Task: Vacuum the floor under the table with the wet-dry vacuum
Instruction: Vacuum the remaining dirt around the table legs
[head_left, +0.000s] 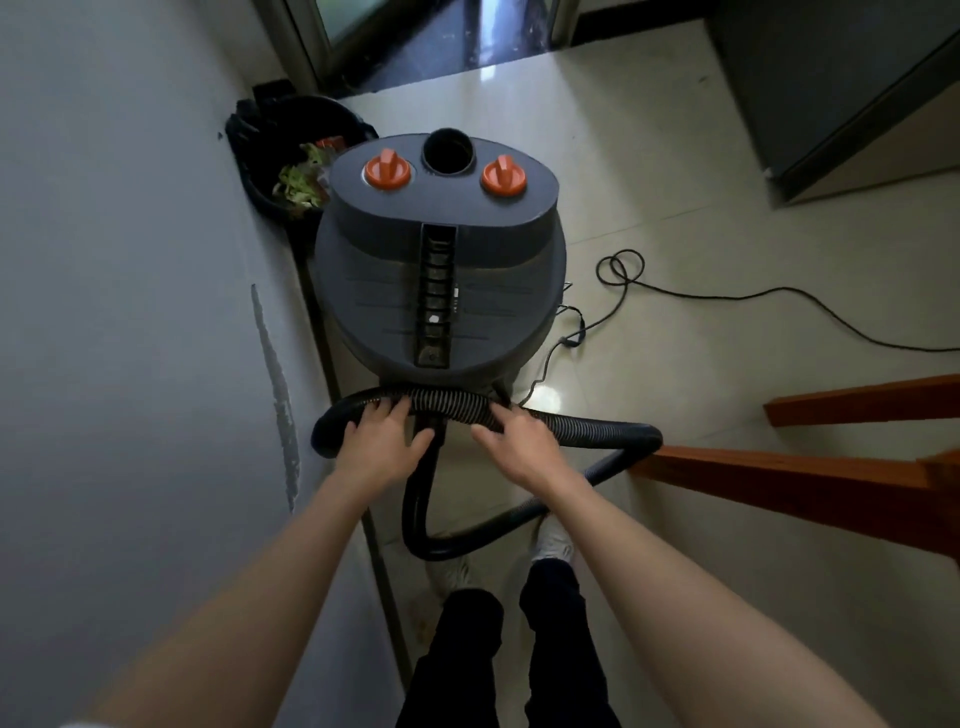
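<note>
Wet-dry vacuum (439, 260) standing on floor (675, 182) at 12 o'clock, beside wall. Left hand (382, 444) and right hand (522, 441) curled over ribbed hose (447, 405) draped behind it. Risk, probably: tripping on power cord (727, 299) at 3 o'clock, or knocking trash bin (291, 156) at 11 o'clock.

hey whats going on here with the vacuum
A person stands over a grey wet-dry vacuum beside the wall. Both hands are on the black ribbed hose draped across its near side: the left hand and the right hand have their fingers laid over it. The power cord trails loose across the tiled floor. No vacuuming shows yet.
</note>
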